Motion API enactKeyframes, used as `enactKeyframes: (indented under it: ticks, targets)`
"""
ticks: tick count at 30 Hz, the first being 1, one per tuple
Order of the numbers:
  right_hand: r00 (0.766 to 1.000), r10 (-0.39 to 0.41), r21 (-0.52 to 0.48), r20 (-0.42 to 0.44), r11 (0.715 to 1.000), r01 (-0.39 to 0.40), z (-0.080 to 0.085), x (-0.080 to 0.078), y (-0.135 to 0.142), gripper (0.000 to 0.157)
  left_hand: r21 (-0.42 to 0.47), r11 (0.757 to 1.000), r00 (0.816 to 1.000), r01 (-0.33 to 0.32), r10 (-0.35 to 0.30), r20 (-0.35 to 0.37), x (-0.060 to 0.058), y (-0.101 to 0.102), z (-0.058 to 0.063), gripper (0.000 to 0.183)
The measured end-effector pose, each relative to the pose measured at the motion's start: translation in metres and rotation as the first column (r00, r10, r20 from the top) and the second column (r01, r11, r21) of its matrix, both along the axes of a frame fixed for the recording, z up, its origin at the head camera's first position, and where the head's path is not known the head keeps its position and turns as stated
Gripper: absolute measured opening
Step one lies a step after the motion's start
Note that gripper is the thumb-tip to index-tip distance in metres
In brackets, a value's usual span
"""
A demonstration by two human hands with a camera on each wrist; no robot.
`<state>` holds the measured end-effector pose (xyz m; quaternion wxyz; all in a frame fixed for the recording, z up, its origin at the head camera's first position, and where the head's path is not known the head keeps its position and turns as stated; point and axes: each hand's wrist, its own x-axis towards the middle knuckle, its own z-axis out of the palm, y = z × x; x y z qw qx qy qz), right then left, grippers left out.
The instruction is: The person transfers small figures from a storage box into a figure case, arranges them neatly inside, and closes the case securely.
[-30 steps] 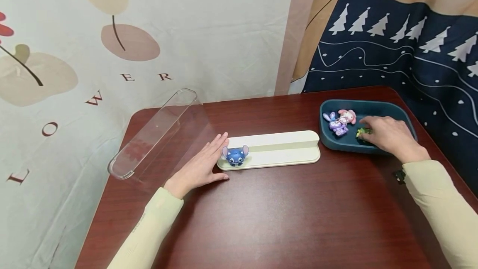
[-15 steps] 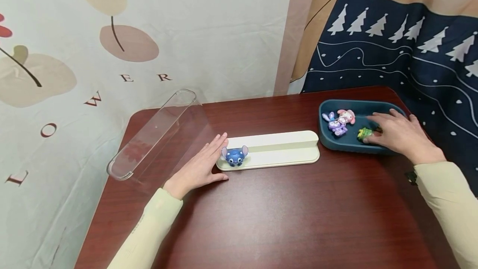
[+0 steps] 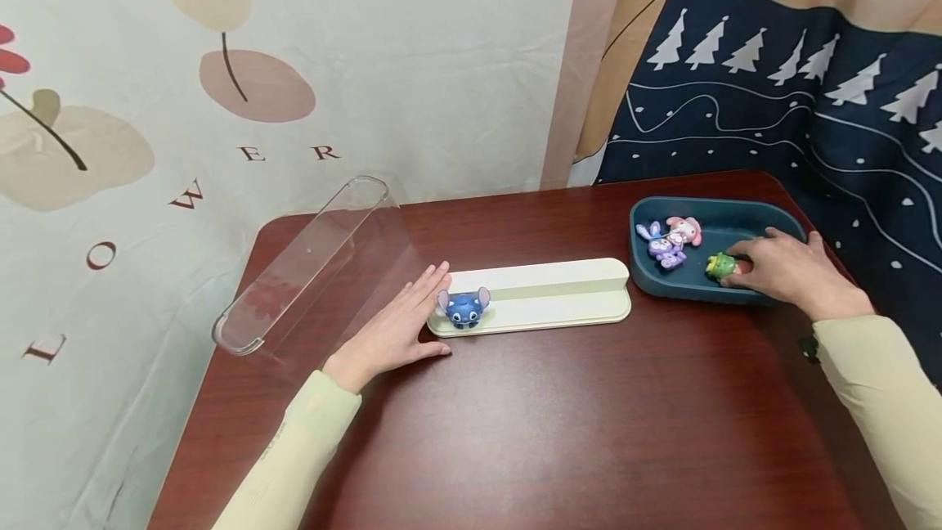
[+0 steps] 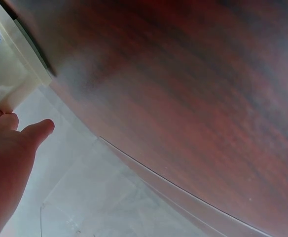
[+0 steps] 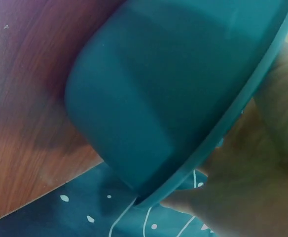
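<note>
At the right hand (image 3: 793, 270), green figurine (image 3: 719, 267).

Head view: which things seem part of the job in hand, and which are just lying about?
Likely part of it:
green figure, at the right grip
teal tray
cream base, at the left grip
blue figure on the base
purple figure and pink figure in the tray

Seemingly just about:
clear cover, perhaps the base's lid
flower-print hanging
tree-print hanging

Right hand (image 5: 247, 182) at the teal tray (image 5: 144, 94)
</note>
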<state>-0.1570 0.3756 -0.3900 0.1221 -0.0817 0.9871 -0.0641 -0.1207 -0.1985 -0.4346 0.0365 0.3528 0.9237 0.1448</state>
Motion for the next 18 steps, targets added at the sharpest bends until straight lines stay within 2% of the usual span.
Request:
enactKeyframes:
  ticks: [4, 10, 18]
  targets:
    - [1.000, 0.010, -0.023, -0.003, 1.000, -0.010, 0.000, 0.002, 0.001, 0.058, -0.005, 1.000, 1.000, 0.002, -0.002, 0.004, -0.001, 0.000, 0.000, 0.106]
    - [0.998, 0.015, -0.054, -0.066, 0.998, -0.018, 0.002, 0.005, -0.001, 0.049, 0.004, 1.000, 1.000, 0.007, -0.007, 0.001, -0.001, -0.001, -0.001, 0.106]
    - [0.994, 0.018, -0.086, -0.111, 0.996, -0.028, 0.014, 0.009, -0.010, 0.053, 0.002, 1.000, 1.000, 0.003, -0.003, 0.008, 0.000, -0.002, 0.000, 0.106]
